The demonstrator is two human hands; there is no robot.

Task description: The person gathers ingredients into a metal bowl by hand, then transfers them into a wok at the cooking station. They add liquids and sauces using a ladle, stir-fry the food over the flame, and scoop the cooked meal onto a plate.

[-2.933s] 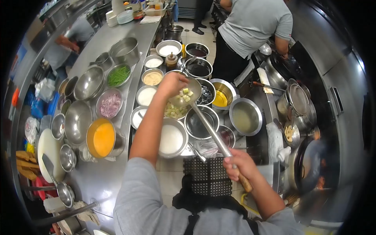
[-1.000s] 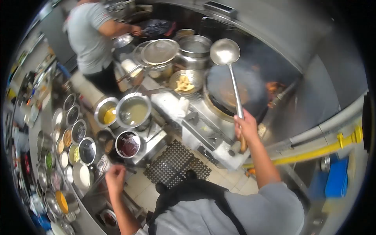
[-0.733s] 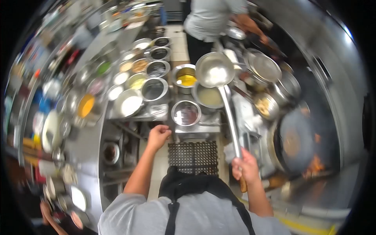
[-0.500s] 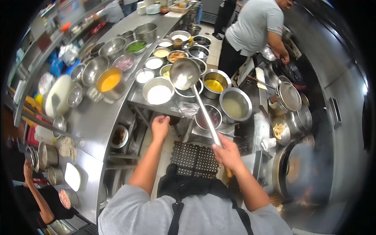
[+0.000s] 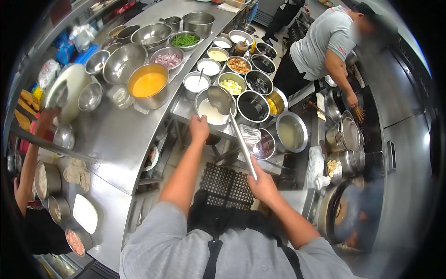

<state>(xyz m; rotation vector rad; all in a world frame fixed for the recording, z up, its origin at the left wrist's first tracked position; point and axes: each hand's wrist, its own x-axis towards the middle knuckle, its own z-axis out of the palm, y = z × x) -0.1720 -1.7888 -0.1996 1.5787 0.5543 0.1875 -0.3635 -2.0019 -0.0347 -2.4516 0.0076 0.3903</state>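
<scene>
My right hand [image 5: 264, 186] is wrapped round the handle of a long metal ladle [image 5: 242, 148]. The ladle's bowl [image 5: 220, 100] is tilted over a metal bowl of white contents [image 5: 210, 112]. At the near rim of that bowl is my left hand [image 5: 200, 128], its fingers pressed together; whether it grips the rim or anything small cannot be made out. Beyond the ladle stand a bowl of pale green cubes [image 5: 232, 84], a bowl of dark liquid [image 5: 253, 106] and a bowl of brown pieces [image 5: 239, 65].
A pot of orange liquid [image 5: 148, 85] stands on the left steel counter [image 5: 116, 135]. At the right are a pot of cloudy liquid [image 5: 291, 132] and a smoking wok [image 5: 341, 209]. A co-worker [image 5: 320, 44] works at the far stove; another person's arm [image 5: 30, 162] reaches in at the left.
The view swung towards the stove and back to the bowls. The ladle, earlier over the pale green cubes, was carried raised, then lowered to the white bowl. My left hand has come to that bowl's rim.
</scene>
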